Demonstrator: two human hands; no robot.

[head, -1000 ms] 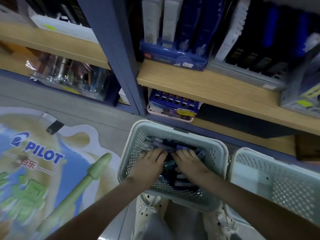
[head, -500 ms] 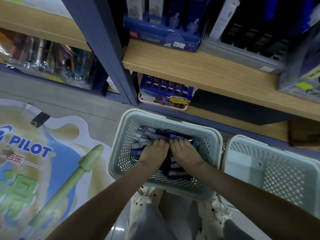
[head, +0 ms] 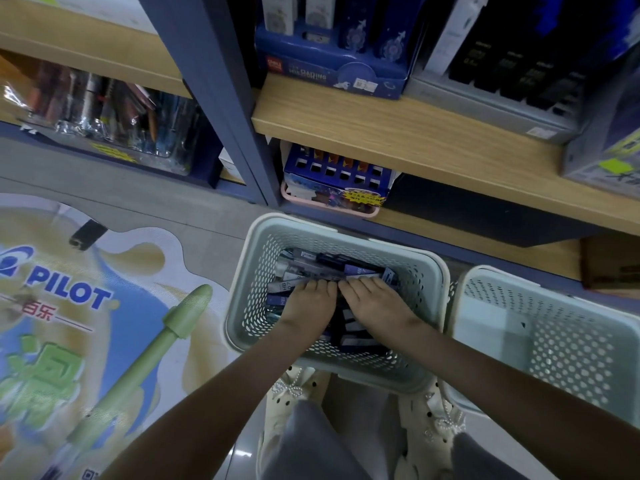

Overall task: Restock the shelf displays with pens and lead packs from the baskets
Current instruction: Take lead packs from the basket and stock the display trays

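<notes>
Left hand (head: 309,306) and right hand (head: 376,304) lie palm-down, side by side, fingers flat on a heap of lead packs (head: 360,270) in a pale perforated basket (head: 294,224) on the floor. The visible packs lie lengthwise across the basket, left to right. A second basket (head: 568,344) stands just right, below the wooden shelf (head: 415,133).

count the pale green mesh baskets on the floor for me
2. The left basket sits in front of the shelf, holding lead packs, with the left hand and right hand inside. The right basket stands beside it. None seem hidden.
</notes>
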